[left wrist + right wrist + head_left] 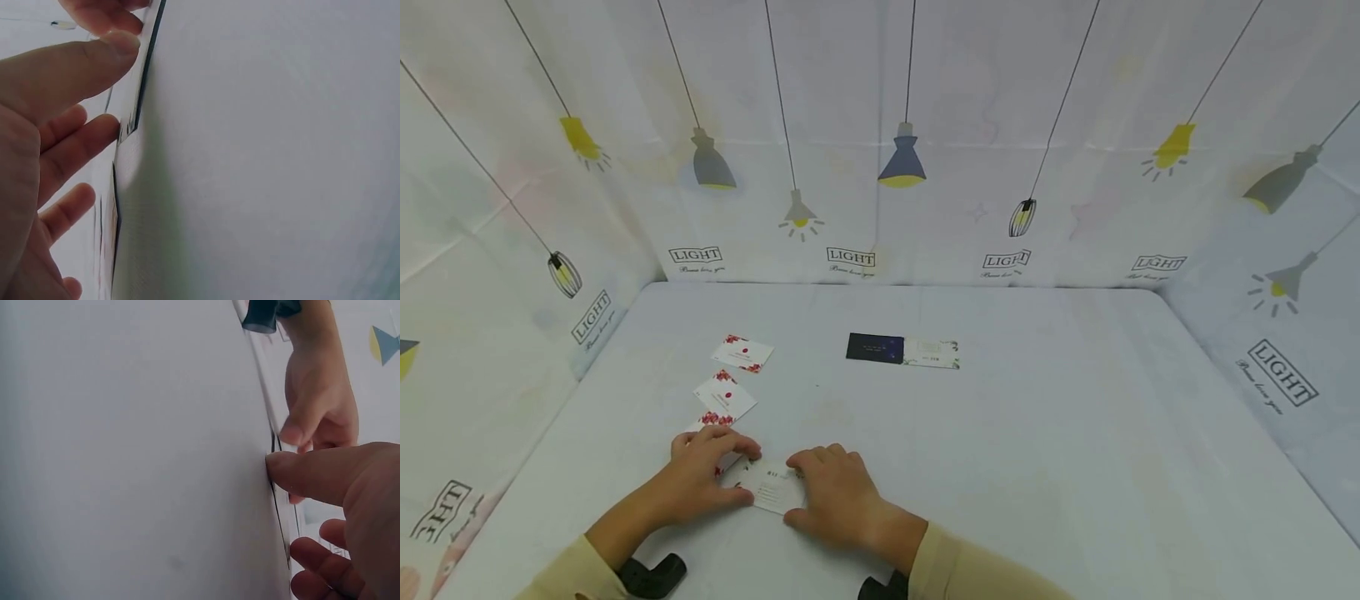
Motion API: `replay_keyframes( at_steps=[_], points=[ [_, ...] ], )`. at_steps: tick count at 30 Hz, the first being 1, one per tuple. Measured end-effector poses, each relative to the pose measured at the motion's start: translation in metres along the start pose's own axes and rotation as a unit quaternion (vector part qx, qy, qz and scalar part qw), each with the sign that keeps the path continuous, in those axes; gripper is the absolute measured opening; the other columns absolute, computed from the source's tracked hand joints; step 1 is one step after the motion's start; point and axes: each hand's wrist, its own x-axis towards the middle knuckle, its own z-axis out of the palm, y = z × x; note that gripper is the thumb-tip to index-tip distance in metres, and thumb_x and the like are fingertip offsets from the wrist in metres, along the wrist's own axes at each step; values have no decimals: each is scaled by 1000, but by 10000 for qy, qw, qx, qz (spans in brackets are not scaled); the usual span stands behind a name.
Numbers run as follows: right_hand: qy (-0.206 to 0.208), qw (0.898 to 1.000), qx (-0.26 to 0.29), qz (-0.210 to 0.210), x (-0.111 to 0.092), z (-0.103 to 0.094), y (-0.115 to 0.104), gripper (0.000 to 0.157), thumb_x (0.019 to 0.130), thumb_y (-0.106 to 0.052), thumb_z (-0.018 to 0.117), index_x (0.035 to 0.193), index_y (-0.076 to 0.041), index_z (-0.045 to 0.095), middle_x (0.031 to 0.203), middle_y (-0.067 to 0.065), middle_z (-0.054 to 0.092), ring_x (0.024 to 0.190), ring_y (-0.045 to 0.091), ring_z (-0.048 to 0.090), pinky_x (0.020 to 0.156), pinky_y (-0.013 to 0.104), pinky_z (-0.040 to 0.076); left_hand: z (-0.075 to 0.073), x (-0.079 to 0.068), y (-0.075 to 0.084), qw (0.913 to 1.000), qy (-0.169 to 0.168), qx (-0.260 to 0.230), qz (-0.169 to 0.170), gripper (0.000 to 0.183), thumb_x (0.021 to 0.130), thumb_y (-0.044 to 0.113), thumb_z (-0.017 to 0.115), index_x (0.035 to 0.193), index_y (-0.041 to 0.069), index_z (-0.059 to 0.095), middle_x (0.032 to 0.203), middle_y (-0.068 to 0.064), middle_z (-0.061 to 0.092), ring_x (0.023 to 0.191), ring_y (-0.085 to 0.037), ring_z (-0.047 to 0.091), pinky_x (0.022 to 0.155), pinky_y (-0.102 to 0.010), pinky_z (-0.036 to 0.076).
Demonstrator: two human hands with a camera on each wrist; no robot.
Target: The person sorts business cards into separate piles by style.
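A small white card [775, 490] with printed lines and dark sprigs at its corners lies flat near the table's front. My right hand [838, 497] holds its right end, fingers at the far edge and thumb at the near edge. At the card's left end, my left hand [703, 475] holds it likewise between fingers and thumb. In the left wrist view the left thumb [94, 62] lies against the card's edge. The right thumb [300, 470] touches the near edge in the right wrist view. A red-flowered card [717, 418] is partly hidden by the left hand.
Two more white cards with red flowers, a nearer one [725, 397] and a farther one [742, 353], lie beyond the left hand. Farther back, a dark blue card [875, 348] adjoins a white leafy card [931, 352]. Lamp-printed cloth [955, 208] walls the white table [1037, 433].
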Motion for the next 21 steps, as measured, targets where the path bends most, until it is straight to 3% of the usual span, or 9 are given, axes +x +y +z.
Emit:
replay_keyframes(
  at_steps=[8, 13, 21],
  points=[
    [-27, 9999, 79, 105, 3, -6, 8, 57, 83, -41, 78, 130, -16, 59, 99, -9, 58, 98, 14, 50, 83, 34, 39, 0, -1, -1, 9995, -187, -229, -124, 49, 73, 38, 89, 114, 24, 67, 115, 11, 60, 122, -29, 43, 99, -62, 13],
    [-92, 9998, 187, -73, 1, -7, 13, 59, 82, -40, 78, 132, -15, 58, 106, -6, 56, 102, 15, 49, 88, 34, 41, 2, -2, -1, 9997, -174, -143, -50, 56, 72, 38, 90, 120, 24, 66, 119, 11, 59, 123, -27, 44, 98, -61, 15],
    [30, 9928, 1160, -300, 0, -14, 26, 59, 86, -28, 75, 136, -7, 52, 125, 1, 50, 116, 14, 47, 102, 30, 40, 5, 4, 3, 9991, 249, -85, 343, 53, 74, 29, 89, 121, 25, 65, 117, 15, 58, 120, -20, 46, 98, -57, 17]
  ],
)
